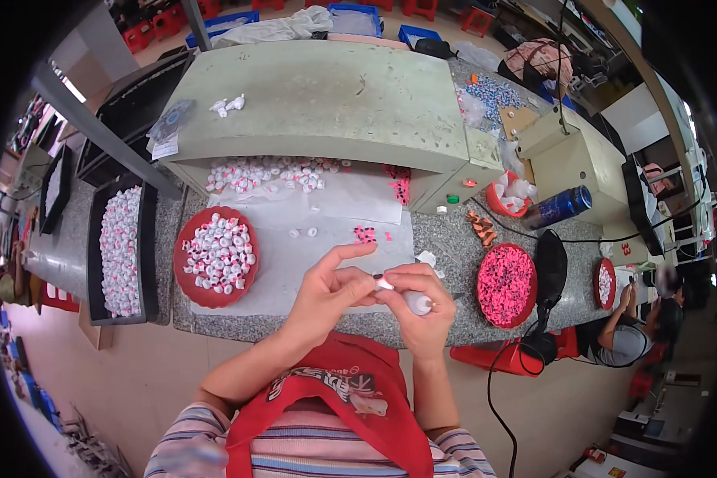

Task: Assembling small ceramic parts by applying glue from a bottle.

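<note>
In front of my chest, over the near edge of the worktable, my two hands meet. My left hand [327,295] pinches at a tiny dark piece [378,276] with its thumb, its index finger raised. My right hand [422,311] grips a small white piece [384,284] between thumb and fingertips, against the dark one. A small white squeeze bottle [417,303] with a narrow tip is tucked in the same right hand. Beyond the hands, a few pink and black bits [365,234] lie on the white paper sheet [334,263].
A red bowl [181,275] of white pieces stands left, beside a black tray [95,295] of similar pieces. Another red bowl [483,307] holds pink and black bits at right. A pale green metal hood [319,95] spans the back, with white pieces beneath. A blue can [562,207] lies tilted.
</note>
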A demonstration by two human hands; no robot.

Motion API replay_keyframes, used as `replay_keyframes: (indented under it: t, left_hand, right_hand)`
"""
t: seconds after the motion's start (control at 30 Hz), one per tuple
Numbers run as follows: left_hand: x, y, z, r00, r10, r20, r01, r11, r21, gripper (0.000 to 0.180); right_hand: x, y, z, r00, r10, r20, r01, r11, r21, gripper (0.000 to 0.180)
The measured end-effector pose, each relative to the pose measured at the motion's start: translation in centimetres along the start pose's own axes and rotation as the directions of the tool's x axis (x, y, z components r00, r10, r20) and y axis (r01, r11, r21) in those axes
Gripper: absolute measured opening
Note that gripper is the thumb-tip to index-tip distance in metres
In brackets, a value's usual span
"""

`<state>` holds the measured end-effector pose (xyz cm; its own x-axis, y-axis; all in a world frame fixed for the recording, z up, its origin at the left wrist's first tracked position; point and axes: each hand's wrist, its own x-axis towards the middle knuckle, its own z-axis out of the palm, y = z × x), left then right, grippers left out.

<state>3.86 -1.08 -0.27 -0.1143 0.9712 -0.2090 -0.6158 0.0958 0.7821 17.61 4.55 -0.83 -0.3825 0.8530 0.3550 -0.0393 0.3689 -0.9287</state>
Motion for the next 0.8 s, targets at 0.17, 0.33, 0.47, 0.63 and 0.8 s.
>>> replay_keyframes:
  t: [0.17, 0.33, 0.47, 0.63, 0.8]
  left_hand:
    - [-1.2, -0.2, -0.5, 0.971, 0.185, 0.154, -0.212, 0.959, 0.186, 0.026]
    - [-1.8, -0.6, -0.5, 0.976, 0.202, 0.086, -0.215, 0.956, 0.2, 0.023]
    - [-1.8, -1.0, -1.5, 0.971, 0.237, 0.016, -0.234, 0.94, 0.247, 0.021]
    - [0.3, -6.3, -7.1, 0.964, 0.053, -0.259, -0.026, 0.994, 0.106, 0.019]
    - [-1.0, -10.1, -16.6, 0.865, 0.156, -0.477, 0.034, 0.93, 0.366, 0.02]
  right_hand:
    - [-0.2, -0.6, -0.1, 0.973, 0.209, 0.094, -0.229, 0.915, 0.333, 0.019]
    - [-0.7, -0.3, 0.4, 0.971, 0.234, 0.047, -0.233, 0.887, 0.398, 0.019]
    - [-0.6, 0.5, 1.3, 0.94, 0.315, 0.13, -0.34, 0.852, 0.399, 0.015]
    - [-2.3, 8.8, 4.4, 0.795, 0.574, 0.195, -0.602, 0.71, 0.366, 0.013]
    - [-4.3, 12.9, 7.4, 0.65, 0.73, 0.213, -0.707, 0.683, -0.181, 0.02]
